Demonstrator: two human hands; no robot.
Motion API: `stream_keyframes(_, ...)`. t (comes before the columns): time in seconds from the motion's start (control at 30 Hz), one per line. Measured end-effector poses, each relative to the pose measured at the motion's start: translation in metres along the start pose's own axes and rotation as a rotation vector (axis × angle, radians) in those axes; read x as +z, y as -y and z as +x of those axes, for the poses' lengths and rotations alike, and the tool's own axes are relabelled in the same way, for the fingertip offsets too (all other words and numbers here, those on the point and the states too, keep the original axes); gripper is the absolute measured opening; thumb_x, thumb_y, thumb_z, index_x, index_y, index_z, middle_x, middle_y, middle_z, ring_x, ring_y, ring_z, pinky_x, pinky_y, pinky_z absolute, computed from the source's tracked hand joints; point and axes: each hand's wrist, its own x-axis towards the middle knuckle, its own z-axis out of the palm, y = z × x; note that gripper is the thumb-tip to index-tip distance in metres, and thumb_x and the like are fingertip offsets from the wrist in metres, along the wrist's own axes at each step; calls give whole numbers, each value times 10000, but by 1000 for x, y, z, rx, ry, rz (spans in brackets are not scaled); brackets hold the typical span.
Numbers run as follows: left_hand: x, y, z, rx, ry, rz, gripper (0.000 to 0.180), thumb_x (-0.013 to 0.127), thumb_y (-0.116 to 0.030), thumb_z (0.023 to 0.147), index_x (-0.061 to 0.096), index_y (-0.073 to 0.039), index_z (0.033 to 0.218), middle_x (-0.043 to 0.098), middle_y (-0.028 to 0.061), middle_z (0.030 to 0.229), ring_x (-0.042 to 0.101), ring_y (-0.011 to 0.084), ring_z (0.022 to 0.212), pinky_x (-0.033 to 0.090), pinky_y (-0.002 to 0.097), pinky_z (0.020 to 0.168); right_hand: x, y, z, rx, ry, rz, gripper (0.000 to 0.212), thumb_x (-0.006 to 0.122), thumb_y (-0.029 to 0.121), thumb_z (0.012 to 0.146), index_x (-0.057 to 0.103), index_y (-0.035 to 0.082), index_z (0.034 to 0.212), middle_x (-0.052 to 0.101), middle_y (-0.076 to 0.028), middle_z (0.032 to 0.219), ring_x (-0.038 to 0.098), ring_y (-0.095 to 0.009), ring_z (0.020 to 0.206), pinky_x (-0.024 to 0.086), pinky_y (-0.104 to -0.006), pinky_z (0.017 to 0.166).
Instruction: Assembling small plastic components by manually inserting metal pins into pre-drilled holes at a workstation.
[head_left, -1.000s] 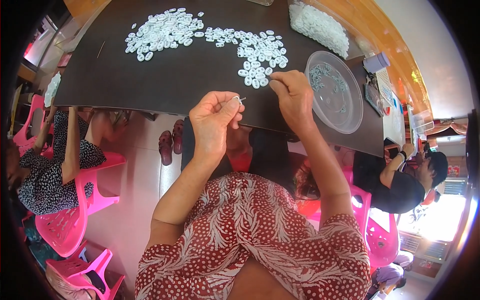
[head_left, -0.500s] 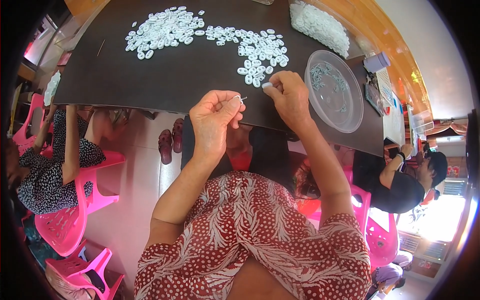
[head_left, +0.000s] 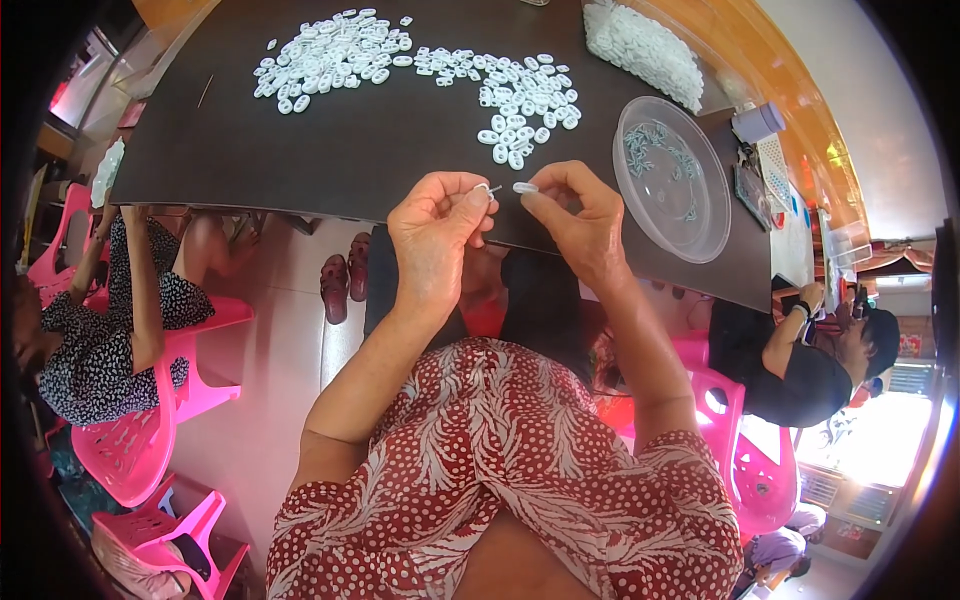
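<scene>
Over the near edge of the dark table, my left hand (head_left: 437,222) pinches a small white plastic piece (head_left: 487,193) with a thin pin sticking out to the right. Facing it, my right hand (head_left: 585,220) grips a white oval plastic piece (head_left: 523,188) between thumb and forefinger. A small gap separates the two pieces. Just beyond them lies a loose group of white oval pieces with two holes each (head_left: 515,130). The fingers partly cover what each hand holds.
A round clear tub (head_left: 700,240) with small grey pins (head_left: 655,150) stands right of my right hand. Behind it lies a clear bag of white pieces (head_left: 645,50). A larger white heap (head_left: 330,55) spreads at far left. Other people sit at both sides.
My right hand has drawn the oval piece away from the group, left and nearer to me, toward the pin in my left hand. My left hand has hardly moved.
</scene>
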Motion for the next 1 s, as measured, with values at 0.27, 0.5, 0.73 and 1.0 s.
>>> stream_keyframes(0.27,3,0,1,77,31,57,90,612,-44,851,612,23,911,639,71,771,561,89,622,431,197,525,0,10,1,161,189,173,122,668,11,766,613,19,875,602,14,786,534,-36,713,432,-189,656)
stream_keyframes(0.5,1,-4,1,-37,48,-5,72,602,-27,851,608,29,897,629,68,753,544,74,598,422,179,510,1,6,9,181,225,437,155,646,16,791,612,-10,939,632,-30,809,570,-65,732,448,-205,654)
stream_keyframes(0.73,-1,-2,1,-145,63,-114,87,608,-25,845,606,47,894,639,99,757,573,103,593,446,200,509,8,9,8,219,156,541,150,631,35,813,639,-22,952,624,-8,769,550,-45,673,435,-179,609)
stream_keyframes(1.0,-5,-2,-2,-130,35,-208,87,610,-33,847,602,44,888,647,108,765,588,115,600,459,210,511,13,13,2,172,116,546,156,629,38,826,647,1,977,640,-11,784,551,-39,689,422,-178,600)
